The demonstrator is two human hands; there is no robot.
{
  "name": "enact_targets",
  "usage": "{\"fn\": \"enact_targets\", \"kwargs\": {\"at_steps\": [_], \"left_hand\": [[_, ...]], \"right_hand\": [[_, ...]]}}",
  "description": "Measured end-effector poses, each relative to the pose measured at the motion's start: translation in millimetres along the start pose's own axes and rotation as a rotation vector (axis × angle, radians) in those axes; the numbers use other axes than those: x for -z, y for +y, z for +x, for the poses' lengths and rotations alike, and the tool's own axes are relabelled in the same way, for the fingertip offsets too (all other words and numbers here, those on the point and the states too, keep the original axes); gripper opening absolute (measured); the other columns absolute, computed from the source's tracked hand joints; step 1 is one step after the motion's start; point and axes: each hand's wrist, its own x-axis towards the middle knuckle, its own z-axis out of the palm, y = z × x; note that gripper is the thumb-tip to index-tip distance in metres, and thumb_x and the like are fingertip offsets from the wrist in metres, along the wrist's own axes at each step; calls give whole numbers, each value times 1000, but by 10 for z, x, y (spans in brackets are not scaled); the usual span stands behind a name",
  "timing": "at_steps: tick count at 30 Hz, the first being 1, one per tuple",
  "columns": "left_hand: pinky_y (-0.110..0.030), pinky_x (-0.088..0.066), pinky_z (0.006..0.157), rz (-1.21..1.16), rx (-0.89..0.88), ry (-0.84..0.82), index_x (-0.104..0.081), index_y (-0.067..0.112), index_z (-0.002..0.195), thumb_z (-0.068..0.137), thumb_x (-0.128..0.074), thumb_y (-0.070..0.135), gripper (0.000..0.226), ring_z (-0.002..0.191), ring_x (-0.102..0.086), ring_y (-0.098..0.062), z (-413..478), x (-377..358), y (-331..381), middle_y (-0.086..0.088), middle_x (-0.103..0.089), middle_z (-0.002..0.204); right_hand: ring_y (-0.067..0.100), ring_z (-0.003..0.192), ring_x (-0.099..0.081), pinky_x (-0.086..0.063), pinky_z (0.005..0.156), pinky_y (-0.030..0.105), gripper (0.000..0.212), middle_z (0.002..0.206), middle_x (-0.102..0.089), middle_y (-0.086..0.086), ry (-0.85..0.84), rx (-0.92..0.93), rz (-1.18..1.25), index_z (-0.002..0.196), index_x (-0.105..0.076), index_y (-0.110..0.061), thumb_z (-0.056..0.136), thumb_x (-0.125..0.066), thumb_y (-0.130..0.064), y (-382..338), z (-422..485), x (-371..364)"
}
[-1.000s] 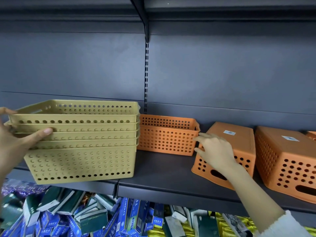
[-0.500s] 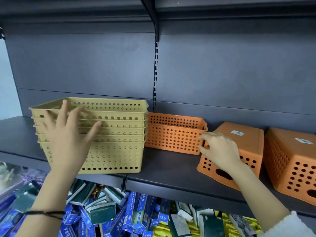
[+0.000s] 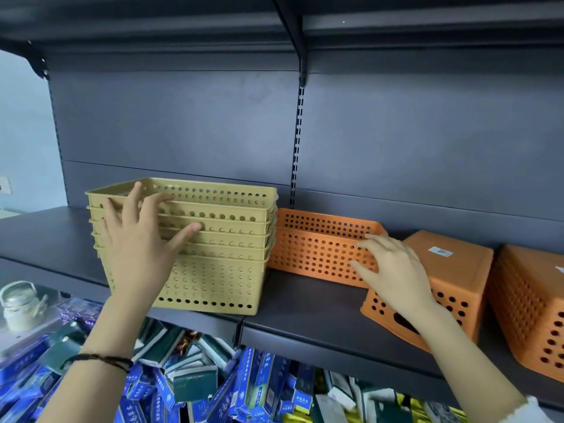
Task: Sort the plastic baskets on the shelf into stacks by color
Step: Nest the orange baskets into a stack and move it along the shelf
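Observation:
A stack of several yellow baskets (image 3: 219, 270) stands upright on the dark shelf (image 3: 305, 306). My left hand (image 3: 137, 248) lies flat against the stack's front, fingers spread. To the right of the stack, touching it, an upright orange basket (image 3: 317, 245) sits at the back. My right hand (image 3: 393, 270) reaches to that basket's right end, fingers spread, gripping nothing. Behind the right hand an upside-down orange basket (image 3: 451, 270) with a white label rests on the shelf, and another upside-down orange basket (image 3: 531, 300) stands at the right edge.
The shelf's dark back panel and a slotted upright (image 3: 299, 141) rise behind the baskets; another shelf runs overhead. Below the shelf lie many blue and green boxes (image 3: 244, 389). A pale kettle (image 3: 18, 303) sits at lower left.
My left hand moved from the stack's left end onto its front. The yellow stack now sits further back on the shelf. My right hand shifted from the upside-down basket toward the upright orange one.

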Motion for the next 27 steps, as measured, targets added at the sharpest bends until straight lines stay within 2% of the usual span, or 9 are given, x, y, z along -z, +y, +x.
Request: {"fn": "enact_targets", "kwargs": {"at_steps": [3, 5, 8, 10, 15, 18, 21, 24, 27], "left_hand": [[-65, -16, 121, -5, 51, -4, -58, 21, 138, 80, -66, 64, 72, 152, -13, -54, 2, 8, 5, -15, -31, 166], [-63, -12, 123, -24, 13, 21, -58, 17, 139, 83, -69, 56, 69, 154, -10, -52, -45, -16, 77, -20, -30, 166], [-59, -15, 123, -51, -241, 102, -66, 11, 128, 89, -65, 47, 53, 151, -22, -52, -200, -140, 353, -24, -44, 156], [-49, -19, 122, -107, -416, 120, -71, 9, 119, 91, -59, 42, 44, 145, -34, -46, -311, -267, 651, -20, -57, 145], [-39, -38, 110, -279, -819, -24, -75, 13, 112, 92, -61, 32, 31, 133, -50, -26, -589, -650, 1529, -7, -71, 128], [-33, -44, 104, -320, -890, -202, -72, 18, 120, 89, -56, 41, 42, 131, -54, -22, -749, -916, 1936, -3, -70, 129], [-44, -45, 112, -337, -832, -416, -62, 19, 138, 86, -58, 51, 61, 141, -49, -25, -897, -1141, 2239, -4, -59, 146], [-41, -22, 123, -345, -821, -633, -41, 24, 155, 78, -76, 54, 89, 155, -26, -22, -1008, -1319, 2439, -1, -37, 164], [-33, -1, 122, -297, -886, -691, -27, 34, 159, 73, -78, 62, 103, 159, -14, -18, -1038, -1423, 2491, 5, -26, 169]], "right_hand": [[23, 131, -48, -35, 107, 45, 39, 139, -56, 0, -23, 12, 4, 121, -64, -25, 86, -63, -42, -24, -11, 38], [21, 131, -48, -38, 104, 43, 39, 139, -56, -2, -30, -4, 2, 122, -63, -26, 87, -62, -42, 26, -41, 116], [19, 123, -53, -45, 95, 38, 37, 132, -61, -4, -17, -25, 17, 121, -64, -27, 87, -61, -41, 176, -108, 242], [20, 120, -55, -46, 93, 38, 34, 127, -64, -4, 16, -25, 15, 118, -66, -26, 87, -62, -39, 295, -163, 308], [27, 124, -53, -42, 103, 51, 31, 127, -64, 6, 110, -97, 35, 112, -69, -18, 85, -63, -33, 737, -306, 386], [28, 130, -46, -33, 110, 48, 28, 136, -56, 7, 161, -214, 199, 111, -70, -18, 86, -65, -28, 988, -405, 403], [24, 140, -34, -20, 115, 40, 23, 139, -54, 2, 84, -312, 428, 111, -69, -24, 91, -60, -28, 1064, -478, 389], [22, 142, -31, -19, 115, 39, 28, 134, -59, -5, 48, -237, 376, 114, -69, -28, 93, -53, -37, 1092, -516, 350], [17, 141, -33, -23, 117, 47, 46, 136, -57, -11, 18, -171, 395, 120, -65, -34, 90, -38, -58, 1102, -515, 355]]}}
